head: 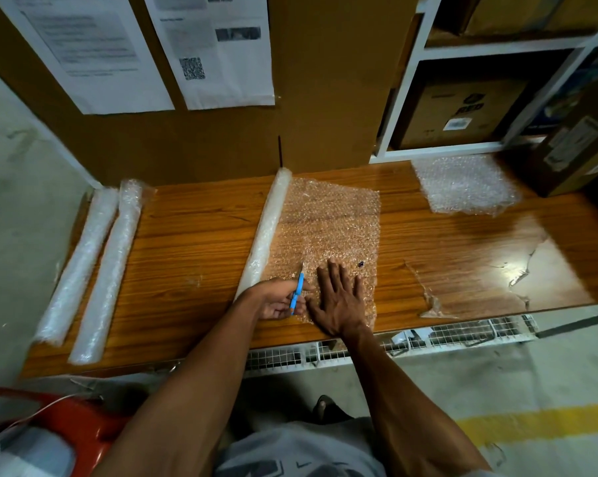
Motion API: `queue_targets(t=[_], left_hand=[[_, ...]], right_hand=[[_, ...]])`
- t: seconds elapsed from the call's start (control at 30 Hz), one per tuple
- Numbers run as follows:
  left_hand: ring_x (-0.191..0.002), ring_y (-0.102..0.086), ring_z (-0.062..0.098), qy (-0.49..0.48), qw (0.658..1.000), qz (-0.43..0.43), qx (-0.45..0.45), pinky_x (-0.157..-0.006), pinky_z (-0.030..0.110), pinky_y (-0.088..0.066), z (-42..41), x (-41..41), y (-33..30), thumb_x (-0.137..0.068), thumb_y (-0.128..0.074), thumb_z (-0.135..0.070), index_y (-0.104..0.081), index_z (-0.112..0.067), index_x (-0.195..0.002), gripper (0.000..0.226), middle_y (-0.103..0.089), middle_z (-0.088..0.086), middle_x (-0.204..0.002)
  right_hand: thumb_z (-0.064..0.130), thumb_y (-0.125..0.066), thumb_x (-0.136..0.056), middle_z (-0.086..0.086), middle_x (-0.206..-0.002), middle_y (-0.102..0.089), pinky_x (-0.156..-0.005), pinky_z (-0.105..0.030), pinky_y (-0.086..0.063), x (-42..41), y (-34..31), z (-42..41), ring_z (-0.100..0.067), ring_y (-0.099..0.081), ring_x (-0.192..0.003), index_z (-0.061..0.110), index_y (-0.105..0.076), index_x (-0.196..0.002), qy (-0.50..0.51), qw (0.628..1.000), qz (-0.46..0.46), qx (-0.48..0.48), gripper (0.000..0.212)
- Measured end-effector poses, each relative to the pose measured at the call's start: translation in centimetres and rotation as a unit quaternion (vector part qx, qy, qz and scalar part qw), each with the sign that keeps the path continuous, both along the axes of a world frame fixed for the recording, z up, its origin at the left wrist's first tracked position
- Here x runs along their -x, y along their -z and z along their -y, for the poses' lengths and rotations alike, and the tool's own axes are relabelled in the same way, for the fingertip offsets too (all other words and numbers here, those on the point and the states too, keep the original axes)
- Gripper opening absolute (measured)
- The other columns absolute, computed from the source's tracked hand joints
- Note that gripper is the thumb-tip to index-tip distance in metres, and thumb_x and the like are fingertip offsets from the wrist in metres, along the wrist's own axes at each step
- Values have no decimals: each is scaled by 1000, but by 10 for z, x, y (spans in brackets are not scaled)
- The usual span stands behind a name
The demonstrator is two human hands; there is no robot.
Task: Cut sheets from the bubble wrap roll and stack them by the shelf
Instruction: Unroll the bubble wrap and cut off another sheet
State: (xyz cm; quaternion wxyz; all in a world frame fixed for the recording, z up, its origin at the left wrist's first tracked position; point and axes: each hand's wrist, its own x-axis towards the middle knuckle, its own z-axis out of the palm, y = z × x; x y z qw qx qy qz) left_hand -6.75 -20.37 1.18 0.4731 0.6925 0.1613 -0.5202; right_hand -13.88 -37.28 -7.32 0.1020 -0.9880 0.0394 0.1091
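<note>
On the wooden table (201, 235) a bubble wrap roll (266, 232) lies at the centre, its axis running from about 12 o'clock down toward 7 o'clock, with an unrolled sheet (328, 228) spread flat to its 3 o'clock side. The left hand (278, 301) sits at the near end of the roll, fingers curled around a blue-handled cutter (298, 292) whose blade tip points toward 12 o'clock, on the sheet just beside the roll. The right hand (338, 301) lies palm down on the near part of the sheet, immediately at 3 o'clock of the cutter, fingers spread and flat, pressing the wrap to the table. A stack of cut sheets (462, 184) rests at 2 o'clock on the far right of the table, just in front of the white shelf (407, 94) that holds cardboard boxes (462, 111). Two spare rolls (94, 266) lie side by side at 9 o'clock near the table's left edge. Printed papers (215, 46) hang on the brown board at 11 o'clock
</note>
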Motion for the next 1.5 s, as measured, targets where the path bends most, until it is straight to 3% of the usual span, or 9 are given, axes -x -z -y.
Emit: queue_targets(t=[0.17,0.33,0.43,0.5,0.7,1.07,1.2,1.37,1.5], left_hand=[[-69,-73,14,0,1000,24,13,-43,18,-49,6,-7,4,-84,-82,-42,-70,-2,-114,52,-79,9,-93],[-68,-72,15,-4,999,37,11,-49,18,-42,11,-11,12,-92,-77,-31,-72,-4,-109,32,-78,12,-90],[-67,-71,14,-26,998,63,1,-41,16,-39,12,-11,23,-88,-81,-19,-58,-2,-125,48,-79,13,-88],[-72,-76,16,-43,996,72,4,-40,16,-39,12,-11,28,-85,-83,-14,-54,1,-128,55,-79,15,-89],[-60,-64,8,-41,999,34,14,-41,13,-36,17,-12,26,-87,-80,-11,-75,-2,-92,11,-78,17,-92],[-63,-73,12,-25,998,-29,42,-41,15,-49,32,-24,6,-98,-67,-23,-74,-8,-101,17,-77,9,-87],[-60,-71,12,-26,999,-8,30,-39,17,-48,40,-29,7,-95,-71,-26,-73,-7,-102,20,-75,11,-87],[-67,-72,14,-45,998,30,25,-39,14,-44,43,-28,14,-99,-66,-19,-72,-7,-100,13,-75,10,-84],[-49,-67,9,-57,996,60,10,-35,12,-36,42,-24,20,-93,-73,-7,-71,0,-92,8,-75,14,-75]], right_hand=[[58,-10,-106,-6,-176,6,-130,-57,-3,-6,-7,5,-27,7,-162,23,-18,-165,10,999,40,-14,69],[59,-9,-105,-6,-174,16,-129,-58,5,-9,1,12,-25,19,-159,20,4,-168,-2,1000,15,14,75],[59,-7,-105,-6,-173,19,-128,-59,6,-8,1,12,-25,20,-159,20,9,-167,-6,1000,14,20,75],[59,-5,-104,-7,-173,19,-128,-59,6,-8,1,12,-26,20,-159,19,11,-166,-5,1000,13,20,75],[64,-8,-102,-8,-174,14,-128,-58,5,-10,1,16,-28,16,-160,21,2,-168,0,1000,21,11,79],[62,-8,-105,-7,-175,11,-128,-60,3,-7,6,26,-29,13,-161,24,-1,-168,-17,999,27,11,74],[53,-13,-109,-5,-175,0,-129,-56,-2,-9,0,29,-28,-2,-162,22,-12,-168,11,998,55,-19,67],[63,-4,-104,-9,-173,17,-127,-59,8,-6,2,40,-30,16,-160,21,10,-167,15,999,36,22,77],[69,-2,-103,-8,-172,21,-126,-60,9,-6,3,41,-30,20,-159,24,16,-165,12,999,26,20,79]])
